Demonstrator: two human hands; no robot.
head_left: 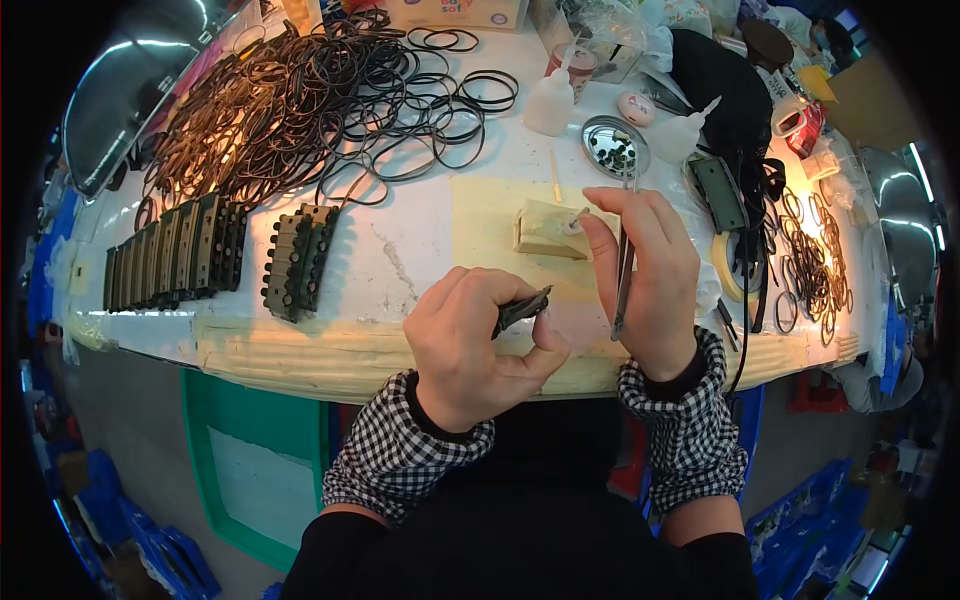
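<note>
My left hand (465, 340) is closed on a small dark green moulded part (522, 311), its thumb and forefinger at the part's tip. The fingers cover most of the part, so its kind does not show. Tweezers (624, 275) lie along the palm of my right hand (650, 265), which grips them with points toward me. That hand's thumb and forefinger reach toward a block wrapped in pale yellow tape (540, 232). A small whitish spot shows at their tips; I cannot tell whether they touch it.
Dark rubber-like loops (290, 110) heap at the back left. Green tracked-chassis parts (170, 250) stand in a row, with another pair (300, 260) beside them. A round metal dish (614, 146) holds small dark pieces. White squeeze bottles (548, 105) stand behind; a green teal crate (200, 450) sits below the padded edge.
</note>
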